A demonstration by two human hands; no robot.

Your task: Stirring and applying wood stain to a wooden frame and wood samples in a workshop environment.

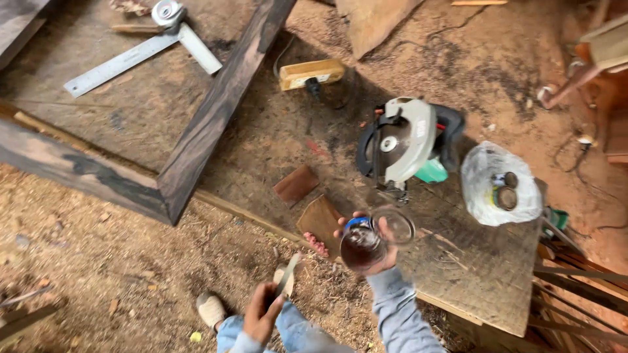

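Observation:
My right hand (381, 256) grips a clear glass jar (366, 242) holding a dark reddish-brown liquid, tilted with its open mouth to the right. It hovers over the near edge of a low plywood board (471, 274). My left hand (261, 315) holds a small brush or flat blade (286, 276), its pale tip pointing up and right, above my knee. The tool's exact kind is blurred. Two small brown wood offcuts (297, 184) lie on the board just beyond the jar.
A circular saw (405, 142) rests on the board, a white plastic bag (498, 184) with round tins to its right. Dark wooden frame pieces (216, 108), a metal square (140, 53) and a tape measure (167, 12) lie at upper left. Sawdust covers the floor.

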